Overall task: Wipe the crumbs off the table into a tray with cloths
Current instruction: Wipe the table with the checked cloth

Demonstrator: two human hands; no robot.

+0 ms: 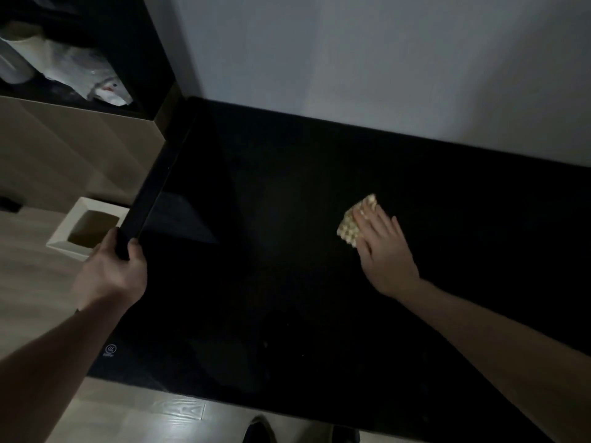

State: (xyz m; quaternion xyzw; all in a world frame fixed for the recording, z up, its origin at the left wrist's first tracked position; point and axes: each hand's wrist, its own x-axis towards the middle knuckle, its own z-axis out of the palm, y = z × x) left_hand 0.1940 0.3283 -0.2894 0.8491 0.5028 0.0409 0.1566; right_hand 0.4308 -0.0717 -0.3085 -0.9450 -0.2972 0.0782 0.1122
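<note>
Crumbs could hardly be made out: only a few faint pale specks (265,344) showed on the near part of the black table (287,187), and the dim light hid any others. Cloth (353,223), a pale yellow waffle-textured piece, lay on the tabletop right of centre, its near half covered by the right hand (383,251), which pressed flat on it with fingers straight and slightly spread. Left hand (110,270) gripped a long black tray (153,187) at its near end, thumb over the top and fingers curled under and out of sight. That tray ran along the table's left edge; against the dark surface its rim was hard to separate from the tabletop, and whether it held anything could not be told. A white square bin (76,233) stood on the floor just left of the tray, partly hidden behind the left hand, its brownish inside showing no clear contents. Pale bundled items (64,65) sat blurred in a dark shelf at the upper left, cut off by the frame. Dark shoe tips (259,430) showed at the bottom edge.
</note>
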